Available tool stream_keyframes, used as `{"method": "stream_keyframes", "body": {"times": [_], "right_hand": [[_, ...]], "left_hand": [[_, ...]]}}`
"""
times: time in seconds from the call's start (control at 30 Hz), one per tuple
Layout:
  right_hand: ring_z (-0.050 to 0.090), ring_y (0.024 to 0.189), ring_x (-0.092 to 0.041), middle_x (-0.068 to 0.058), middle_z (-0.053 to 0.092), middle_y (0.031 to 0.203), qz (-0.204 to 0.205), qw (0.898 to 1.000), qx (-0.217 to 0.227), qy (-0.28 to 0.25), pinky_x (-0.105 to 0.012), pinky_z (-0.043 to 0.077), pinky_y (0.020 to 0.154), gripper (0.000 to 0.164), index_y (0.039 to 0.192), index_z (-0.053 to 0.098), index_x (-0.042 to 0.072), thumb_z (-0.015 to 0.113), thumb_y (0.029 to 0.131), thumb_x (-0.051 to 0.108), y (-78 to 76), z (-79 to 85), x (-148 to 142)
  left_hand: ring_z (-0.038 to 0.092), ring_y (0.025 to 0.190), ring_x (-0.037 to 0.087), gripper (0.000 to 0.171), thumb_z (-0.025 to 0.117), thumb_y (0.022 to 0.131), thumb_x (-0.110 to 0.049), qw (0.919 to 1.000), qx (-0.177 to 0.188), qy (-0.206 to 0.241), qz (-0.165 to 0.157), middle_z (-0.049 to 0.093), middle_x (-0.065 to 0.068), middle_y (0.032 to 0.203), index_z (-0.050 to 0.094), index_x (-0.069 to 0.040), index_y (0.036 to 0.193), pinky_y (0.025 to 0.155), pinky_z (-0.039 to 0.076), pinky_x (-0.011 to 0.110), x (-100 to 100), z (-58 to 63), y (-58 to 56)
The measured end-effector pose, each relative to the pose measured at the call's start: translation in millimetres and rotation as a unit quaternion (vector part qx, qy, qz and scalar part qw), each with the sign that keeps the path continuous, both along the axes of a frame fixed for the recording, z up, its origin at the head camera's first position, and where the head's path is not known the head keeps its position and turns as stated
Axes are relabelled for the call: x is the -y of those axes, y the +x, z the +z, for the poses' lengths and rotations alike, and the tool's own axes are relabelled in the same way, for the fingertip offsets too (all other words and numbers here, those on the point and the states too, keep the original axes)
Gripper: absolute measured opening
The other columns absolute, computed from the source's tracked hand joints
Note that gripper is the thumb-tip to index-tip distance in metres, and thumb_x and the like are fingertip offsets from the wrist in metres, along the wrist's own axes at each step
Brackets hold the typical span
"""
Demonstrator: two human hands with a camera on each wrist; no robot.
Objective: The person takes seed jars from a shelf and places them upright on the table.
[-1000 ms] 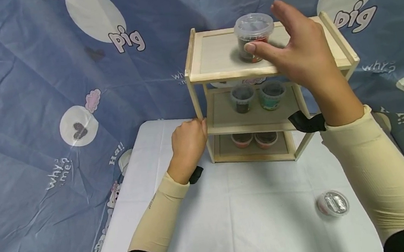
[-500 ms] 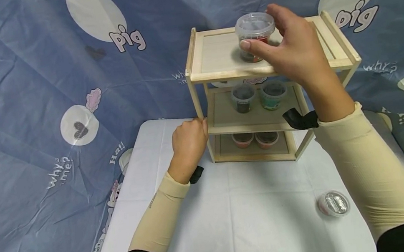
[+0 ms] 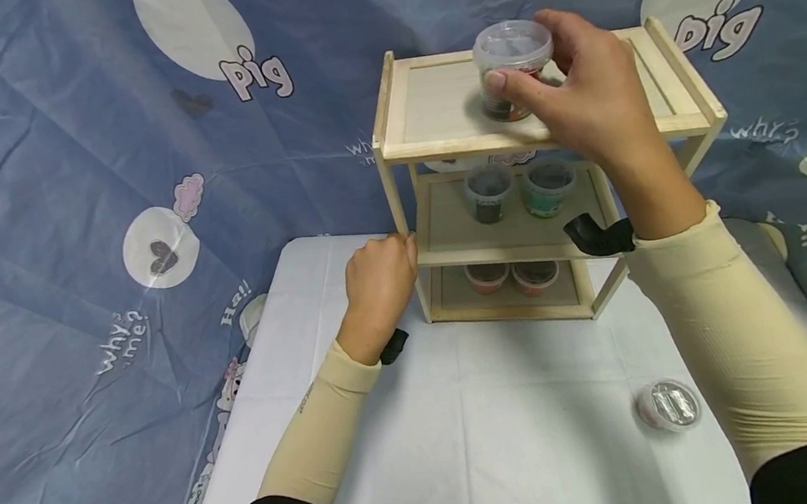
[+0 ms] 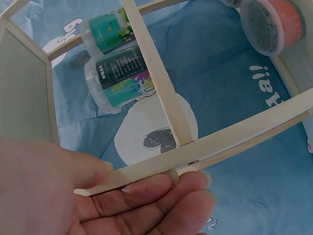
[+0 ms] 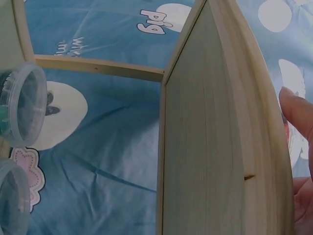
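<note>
Your right hand (image 3: 592, 94) has moved in and grips the clear tub (image 3: 510, 45) on the top shelf (image 3: 431, 106), upper right of the frame; your left hand (image 3: 380, 280) pinches the post (image 4: 234, 131), centre.

top tub (image 3: 512, 49): partly behind right fingers (image 3: 515, 87), label unreadable | bottom tubs (image 3: 488, 285): part-hidden by middle shelf (image 3: 449, 225)
</note>
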State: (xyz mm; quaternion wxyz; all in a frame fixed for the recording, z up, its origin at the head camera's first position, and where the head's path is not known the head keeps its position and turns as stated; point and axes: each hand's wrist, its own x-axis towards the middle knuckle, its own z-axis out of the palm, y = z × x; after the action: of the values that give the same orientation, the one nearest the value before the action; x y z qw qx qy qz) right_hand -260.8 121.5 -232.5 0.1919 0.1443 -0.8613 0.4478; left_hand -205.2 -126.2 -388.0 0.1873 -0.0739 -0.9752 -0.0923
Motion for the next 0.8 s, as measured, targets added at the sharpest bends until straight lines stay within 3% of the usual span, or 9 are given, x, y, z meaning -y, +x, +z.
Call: {"method": "stream_keyframes", "body": {"times": [0.8], "right_hand": [[0.060, 0.130, -0.011, -0.014, 0.068, 0.133, 0.007, 1.000, -0.029, -0.007, -0.024, 0.031, 0.116, 0.068, 0.147, 0.054, 0.002, 0.081, 0.094, 0.032, 2.1, -3.0, -1.2]], "left_hand": [[0.069, 0.058, 0.040, 0.041, 0.055, 0.110, -0.025, 1.0000, -0.008, 0.000, -0.001, 0.069, 0.022, 0.068, 0.074, -0.002, 0.082, 0.049, 0.054, 0.051, -0.3, -1.2, -1.6]]}}
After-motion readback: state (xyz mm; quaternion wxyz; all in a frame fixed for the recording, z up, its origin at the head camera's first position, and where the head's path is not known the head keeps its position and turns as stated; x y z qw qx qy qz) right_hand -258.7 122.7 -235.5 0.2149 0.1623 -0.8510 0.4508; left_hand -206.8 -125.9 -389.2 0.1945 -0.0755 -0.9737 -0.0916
